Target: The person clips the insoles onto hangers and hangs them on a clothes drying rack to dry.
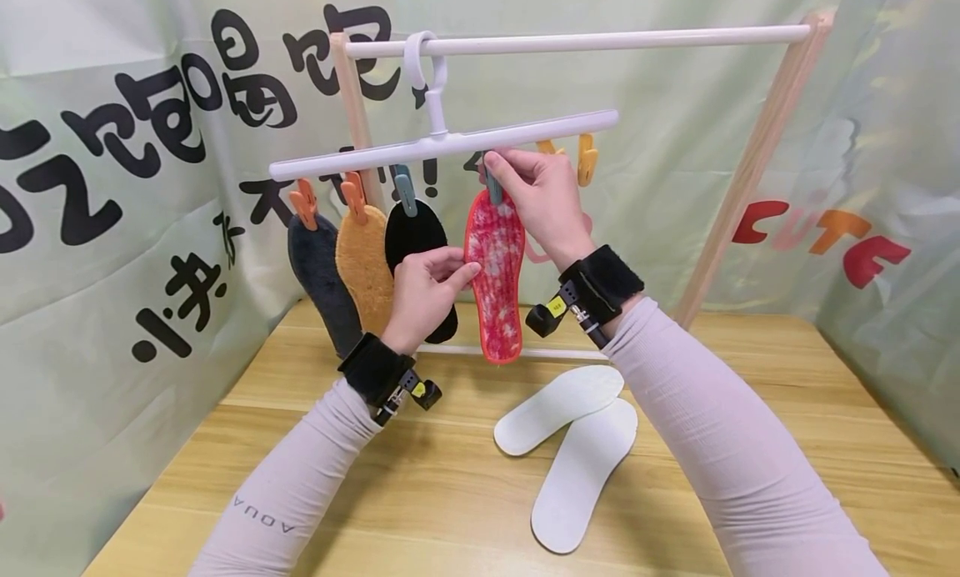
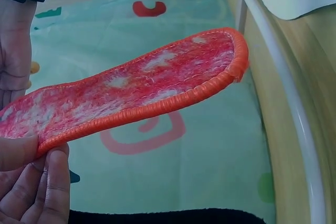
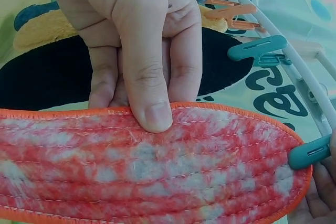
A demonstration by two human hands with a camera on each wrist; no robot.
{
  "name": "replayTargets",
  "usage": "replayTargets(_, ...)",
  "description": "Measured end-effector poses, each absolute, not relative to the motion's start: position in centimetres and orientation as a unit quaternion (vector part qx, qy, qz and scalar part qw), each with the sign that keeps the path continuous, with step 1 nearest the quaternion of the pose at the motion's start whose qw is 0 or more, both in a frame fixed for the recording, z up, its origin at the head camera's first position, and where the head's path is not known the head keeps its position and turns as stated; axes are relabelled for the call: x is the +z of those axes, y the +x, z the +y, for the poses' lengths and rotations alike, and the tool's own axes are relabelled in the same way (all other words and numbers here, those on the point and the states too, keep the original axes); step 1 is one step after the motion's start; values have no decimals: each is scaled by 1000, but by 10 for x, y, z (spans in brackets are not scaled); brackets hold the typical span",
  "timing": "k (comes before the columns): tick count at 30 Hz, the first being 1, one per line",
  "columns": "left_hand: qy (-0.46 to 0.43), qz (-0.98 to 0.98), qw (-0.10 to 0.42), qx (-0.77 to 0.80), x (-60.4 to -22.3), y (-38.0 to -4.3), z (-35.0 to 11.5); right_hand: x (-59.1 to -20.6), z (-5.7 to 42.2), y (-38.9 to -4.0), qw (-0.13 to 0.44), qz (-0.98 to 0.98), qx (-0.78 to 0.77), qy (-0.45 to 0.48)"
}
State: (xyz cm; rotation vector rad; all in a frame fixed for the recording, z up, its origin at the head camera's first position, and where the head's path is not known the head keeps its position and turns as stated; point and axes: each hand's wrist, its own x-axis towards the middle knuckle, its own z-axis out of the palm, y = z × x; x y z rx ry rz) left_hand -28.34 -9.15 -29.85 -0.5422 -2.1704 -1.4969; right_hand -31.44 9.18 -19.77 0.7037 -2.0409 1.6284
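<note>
A red and white insole (image 1: pixel 497 277) with an orange stitched edge hangs heel or toe up below a white clip hanger (image 1: pixel 360 159). My left hand (image 1: pixel 425 292) pinches its left edge between thumb and fingers. At the insole's top, my right hand (image 1: pixel 551 202) grips a blue-grey clothespin (image 1: pixel 492 187). In the right wrist view, that clothespin (image 3: pixel 310 152) sits over the insole's end. Left of it hang a black insole (image 1: pixel 411 227) from another blue-grey clothespin (image 1: pixel 405 192), a tan insole (image 1: pixel 363 268), and a dark grey insole (image 1: pixel 318 264).
Two white insoles (image 1: pixel 577 477) lie overlapping on the wooden table (image 1: pixel 420 494). Yellow clothespins (image 1: pixel 587 160) hang at the hanger's right end; orange ones (image 1: pixel 303 203) hold the two leftmost insoles. The tilted hanger hooks over the rack's white rail (image 1: pixel 600 42).
</note>
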Motion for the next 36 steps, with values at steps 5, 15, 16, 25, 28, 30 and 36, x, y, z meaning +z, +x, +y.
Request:
replayTargets(5, -193, -788, 224, -540, -300, -283, -92, -200, 93, -313, 211, -733, 593, 260)
replayTargets(15, -179, -797, 212, -537, -304, -284, -92, -205, 94, -310, 191, -728, 606, 259)
replayTargets(16, -177, -798, 211, -536, -304, -285, -92, -205, 94, -310, 188, -729, 606, 258)
replayTargets(25, -176, -799, 204, -537, -307, -286, -94, -213, 101, -309, 174, -752, 585, 249)
replayTargets(28, -177, -797, 205, -540, -309, -286, -95, -216, 105, -307, 177, -756, 576, 254)
replayTargets(30, -178, -796, 203, -541, -310, -287, -95, -218, 108, -306, 182, -761, 569, 254)
replayTargets(36, -175, -802, 193, -537, -311, -284, -92, -225, 120, -303, 176, -766, 566, 249)
